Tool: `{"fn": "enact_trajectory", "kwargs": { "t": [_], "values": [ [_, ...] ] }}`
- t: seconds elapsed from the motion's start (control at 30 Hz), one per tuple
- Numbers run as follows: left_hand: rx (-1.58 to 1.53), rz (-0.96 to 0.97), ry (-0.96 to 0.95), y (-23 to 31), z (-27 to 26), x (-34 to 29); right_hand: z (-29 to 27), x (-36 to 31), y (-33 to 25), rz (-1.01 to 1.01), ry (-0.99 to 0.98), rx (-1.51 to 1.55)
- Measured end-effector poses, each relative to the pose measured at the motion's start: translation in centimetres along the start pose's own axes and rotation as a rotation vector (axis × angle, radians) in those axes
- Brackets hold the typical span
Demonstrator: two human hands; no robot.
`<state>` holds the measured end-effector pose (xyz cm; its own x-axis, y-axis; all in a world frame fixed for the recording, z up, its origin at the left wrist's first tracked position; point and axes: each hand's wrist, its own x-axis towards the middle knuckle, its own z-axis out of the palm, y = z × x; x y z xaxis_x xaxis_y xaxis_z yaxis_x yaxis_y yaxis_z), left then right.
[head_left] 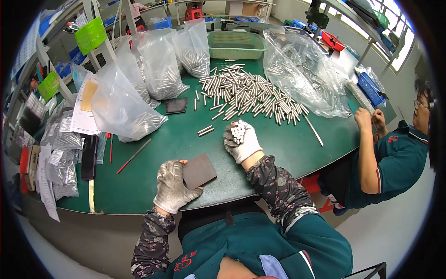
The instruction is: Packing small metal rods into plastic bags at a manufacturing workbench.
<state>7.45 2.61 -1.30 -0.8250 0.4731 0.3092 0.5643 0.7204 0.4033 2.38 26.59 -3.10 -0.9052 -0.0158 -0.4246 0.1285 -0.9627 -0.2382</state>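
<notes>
My left hand [173, 187], in a grey-white work glove with bare fingertips, grips a flat dark grey-brown rectangular block [200, 171] by its left side, near the table's front edge. In my right hand [250, 145], gloved too, is a bundle of metal pins [239, 132], their round ends facing up. Beyond that hand spreads a large heap of loose silver metal pins [251, 93]. A few stray pins [205, 131] lie to the left of my right hand.
Plastic bags of pins [160, 69] stand at the back left, near a dark square pad [176, 106]. A thin red-handled file [134, 156] lies left. Behind the heap is a green basket [237, 46]; a large clear bag [306, 69] lies right. A co-worker [390, 153] sits at the right edge.
</notes>
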Motion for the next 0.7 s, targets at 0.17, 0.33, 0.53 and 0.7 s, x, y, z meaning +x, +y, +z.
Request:
{"fn": "enact_trajectory", "kwargs": {
  "t": [0.17, 0.33, 0.53, 0.7],
  "values": [
    [0.015, -0.008, 0.0, 0.0, 0.1, 0.1, -0.7, 0.4, -0.2, 0.035, -0.094, 0.02],
    [0.034, -0.032, -0.031, 0.1, 0.0, 0.1, -0.6, 0.2, -0.1, 0.105, -0.175, 0.027],
    [0.1, -0.088, 0.049, 0.3, 0.6, 0.5, -0.1, -0.3, 0.3, 0.131, -0.213, 0.004],
    [0.029, 0.15, 0.21, 3.2, -2.0, 4.6, -0.6, -0.3, 0.6, 0.198, -0.229, 0.046]
  ]
}}
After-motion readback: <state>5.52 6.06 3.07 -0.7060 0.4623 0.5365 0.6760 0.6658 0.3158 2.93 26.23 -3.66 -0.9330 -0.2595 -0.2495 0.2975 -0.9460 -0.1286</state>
